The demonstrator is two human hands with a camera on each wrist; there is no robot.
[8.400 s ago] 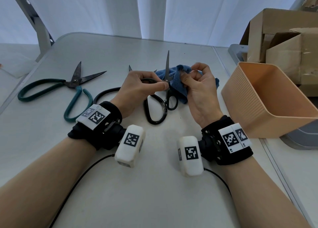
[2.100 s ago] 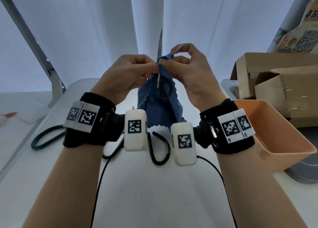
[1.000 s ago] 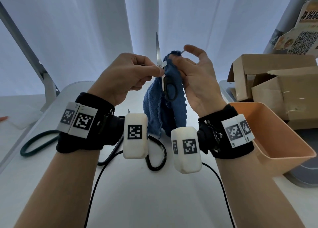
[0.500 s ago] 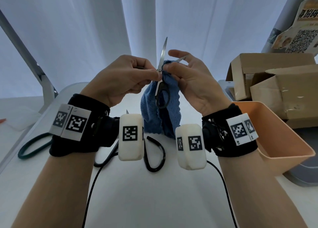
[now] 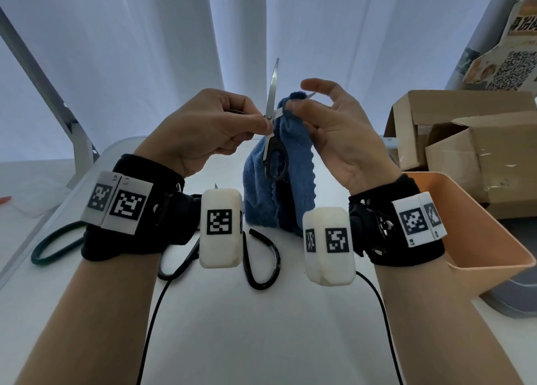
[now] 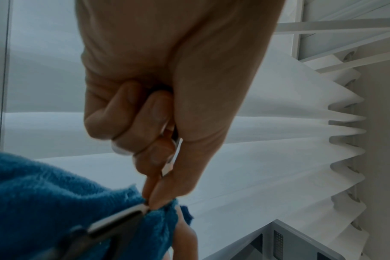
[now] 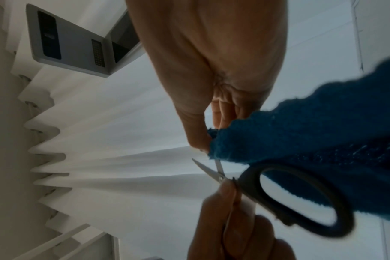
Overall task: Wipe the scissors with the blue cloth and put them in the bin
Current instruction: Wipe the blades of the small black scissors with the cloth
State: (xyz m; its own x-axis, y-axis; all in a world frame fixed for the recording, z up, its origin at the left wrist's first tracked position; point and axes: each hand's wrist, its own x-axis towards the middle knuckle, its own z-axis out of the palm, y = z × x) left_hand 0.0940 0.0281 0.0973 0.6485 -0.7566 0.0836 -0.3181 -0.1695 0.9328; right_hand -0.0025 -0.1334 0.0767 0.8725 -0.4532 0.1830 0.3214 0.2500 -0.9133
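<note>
Head view: both hands are raised above the table (image 5: 261,326). The left hand (image 5: 209,129) has its fingers curled and pinches the small scissors (image 5: 271,129) near the pivot, one black handle loop hanging down, blades spread apart, one pointing up. The right hand (image 5: 337,132) pinches the blue cloth (image 5: 279,181) around the other blade with thumb and forefinger, the remaining fingers loosely spread; the cloth hangs down to the table. The orange bin (image 5: 479,239) stands to the right, beside the right wrist, with cardboard boxes (image 5: 465,140) behind it. Black-handled scissors (image 5: 261,262) and green-handled scissors (image 5: 52,248) lie on the table below the hands.

Left wrist view: the left hand (image 6: 167,88) is curled, thumb and forefinger tips pressed on the metal of the scissors (image 6: 120,221), touching the cloth (image 6: 56,202).

Right wrist view: the right hand (image 7: 211,70) pinches a fold of cloth (image 7: 301,140) just above the open blades; the scissors (image 7: 289,193) show one handle loop, held from below by the left hand (image 7: 234,228).
</note>
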